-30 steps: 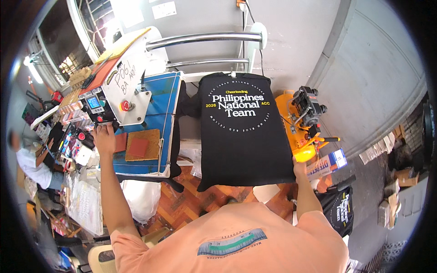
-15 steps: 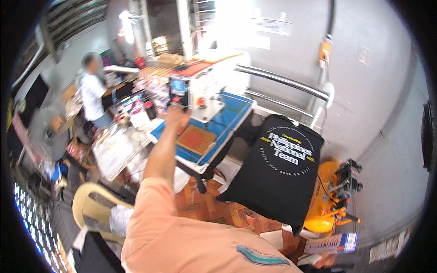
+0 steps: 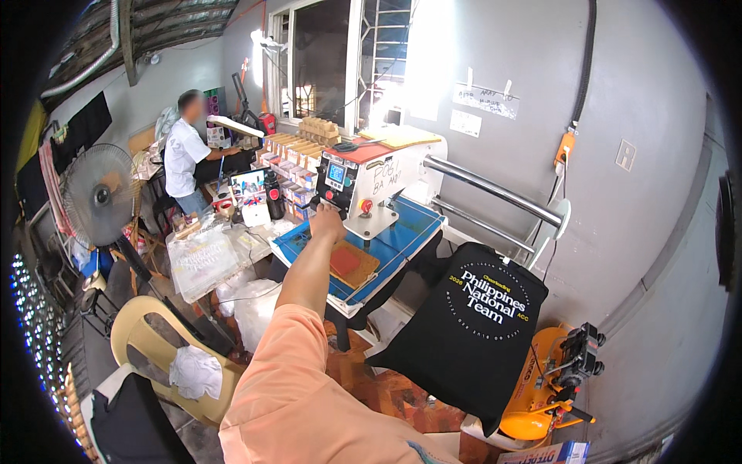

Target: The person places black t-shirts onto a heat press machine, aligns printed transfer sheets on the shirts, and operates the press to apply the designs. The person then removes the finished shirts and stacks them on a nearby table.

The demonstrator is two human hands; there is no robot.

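Note:
My left hand (image 3: 328,224) reaches forward with its arm stretched out. It is at the lower edge of a heat press's control panel (image 3: 335,179), just below a red button. Its fingers look bent and close together; what they hold or press is hidden behind the hand. The white press head (image 3: 379,185) stands over a blue flat bed (image 3: 413,219), where a brown and reddish square pad (image 3: 352,267) lies. To the right, a black T-shirt (image 3: 456,356) with a white and yellow print is spread over a second station. My right hand is out of view.
Two metal rails (image 3: 495,188) run along the wall. An orange air compressor (image 3: 541,363) stands beside the black T-shirt. At left are a cream plastic chair (image 3: 127,332), a standing fan (image 3: 100,193) and a cluttered table. A person (image 3: 184,158) works at the far left.
The view has shifted and sharpened, so the scene sits further right and mostly lower in it. My left hand stays at the press's control panel.

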